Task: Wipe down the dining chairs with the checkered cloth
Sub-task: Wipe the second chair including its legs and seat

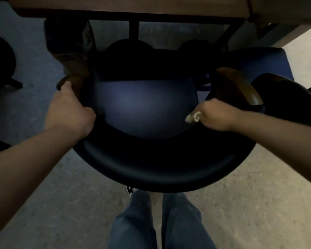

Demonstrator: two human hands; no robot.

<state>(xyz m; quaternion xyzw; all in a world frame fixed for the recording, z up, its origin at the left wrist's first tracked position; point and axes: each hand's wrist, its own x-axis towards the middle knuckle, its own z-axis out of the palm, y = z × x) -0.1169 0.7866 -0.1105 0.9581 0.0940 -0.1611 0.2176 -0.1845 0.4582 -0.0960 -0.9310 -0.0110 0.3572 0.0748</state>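
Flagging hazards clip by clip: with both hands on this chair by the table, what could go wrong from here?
1. The right hand grips the right armrest with the rolled cloth bunched in the same grip, so the cloth may slip out or weaken the hold.
2. A neighbouring chair sits close beside that armrest; shifting the chair could pinch the fingers.
3. The person's legs stand right behind the backrest, so pulling back may hit them.

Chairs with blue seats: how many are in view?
2: the chair between both hands, and another chair right of it by the table. Others may be hidden in shadow.
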